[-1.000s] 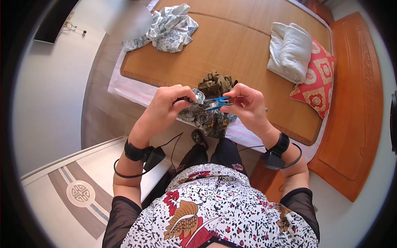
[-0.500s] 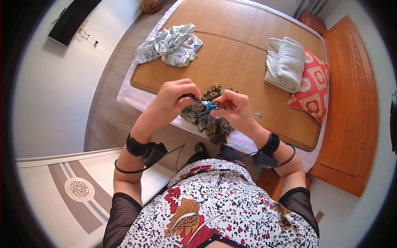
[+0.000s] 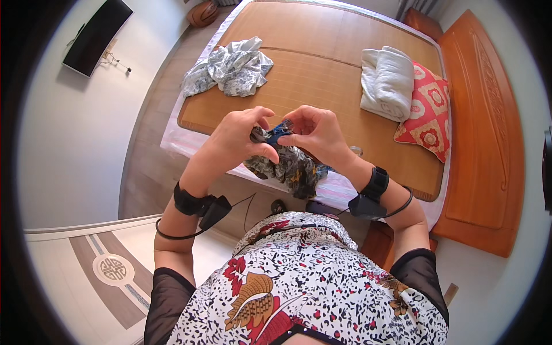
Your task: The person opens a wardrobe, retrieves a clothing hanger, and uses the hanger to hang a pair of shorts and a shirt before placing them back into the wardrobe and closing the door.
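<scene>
Right, bed [image 3: 322,86] is the reference: wide, bamboo mat on top, wooden headboard [image 3: 489,132] along its far right side. On the mat toward the headboard: folded white blanket [image 3: 386,80], red patterned cushion [image 3: 430,112] touching it on the headboard side. Opposite end of the mat, near the left corner: crumpled grey-white garment [image 3: 230,72], well apart from the blanket.

I'm standing at the bed's near edge. Dark patterned cloth [image 3: 290,167] is bunched up and held above that edge, hanging down from my hands, not resting on the mat.

Left hand [image 3: 238,138] closed on the top of the cloth, fingers curled, thumb pressing in. Right hand [image 3: 316,132] also closed, pinching a small blue clip [image 3: 280,132] at the top of the bunch. Both hands nearly touching, clip between them. Can't tell whether the clip is biting the cloth or just lying against it.
</scene>
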Tool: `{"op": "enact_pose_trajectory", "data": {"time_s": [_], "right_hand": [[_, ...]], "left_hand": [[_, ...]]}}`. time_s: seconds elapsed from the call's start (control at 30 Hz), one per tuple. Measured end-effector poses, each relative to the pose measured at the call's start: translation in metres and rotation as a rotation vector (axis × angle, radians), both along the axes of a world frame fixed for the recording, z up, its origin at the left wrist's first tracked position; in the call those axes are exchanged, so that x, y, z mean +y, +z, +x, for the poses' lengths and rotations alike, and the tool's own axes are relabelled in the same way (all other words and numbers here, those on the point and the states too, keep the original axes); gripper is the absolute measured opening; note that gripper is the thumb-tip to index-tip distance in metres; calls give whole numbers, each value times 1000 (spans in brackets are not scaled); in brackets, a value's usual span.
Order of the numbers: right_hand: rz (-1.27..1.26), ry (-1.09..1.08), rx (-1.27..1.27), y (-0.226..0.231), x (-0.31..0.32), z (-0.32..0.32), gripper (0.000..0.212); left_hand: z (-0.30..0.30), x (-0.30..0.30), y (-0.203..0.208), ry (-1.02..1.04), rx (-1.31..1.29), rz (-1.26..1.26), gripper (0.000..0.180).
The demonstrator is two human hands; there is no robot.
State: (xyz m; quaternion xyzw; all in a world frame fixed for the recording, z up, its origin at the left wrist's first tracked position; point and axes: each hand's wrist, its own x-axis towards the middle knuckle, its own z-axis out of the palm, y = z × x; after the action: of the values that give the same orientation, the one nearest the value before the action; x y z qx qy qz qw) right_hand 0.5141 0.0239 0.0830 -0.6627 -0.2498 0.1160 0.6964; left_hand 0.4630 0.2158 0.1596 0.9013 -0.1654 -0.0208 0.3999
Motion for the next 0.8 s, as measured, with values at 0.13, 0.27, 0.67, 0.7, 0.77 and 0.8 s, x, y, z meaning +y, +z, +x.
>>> {"op": "enact_pose_trajectory", "data": {"time_s": [0.13, 0.27, 0.67, 0.7, 0.77, 0.8], "right_hand": [[-24, 8, -6, 8, -3, -2, 36], [149, 238, 159, 30, -22, 6, 29], [-290, 644, -109, -28, -32, 52, 51], [-301, 653, -97, -36, -23, 49, 54], [-269, 668, -51, -41, -4, 39, 60], [-311, 703, -104, -42, -3, 37, 62]], "left_hand": [[3, -5, -4, -9, -133, 278, 29], [3, 2, 9, -90, -164, 247, 21], [12, 55, 33, -169, 59, -377, 23], [10, 55, 31, -145, -33, -505, 25], [10, 67, 24, -87, -201, -550, 28], [10, 71, 22, -74, -208, -548, 28]]}}
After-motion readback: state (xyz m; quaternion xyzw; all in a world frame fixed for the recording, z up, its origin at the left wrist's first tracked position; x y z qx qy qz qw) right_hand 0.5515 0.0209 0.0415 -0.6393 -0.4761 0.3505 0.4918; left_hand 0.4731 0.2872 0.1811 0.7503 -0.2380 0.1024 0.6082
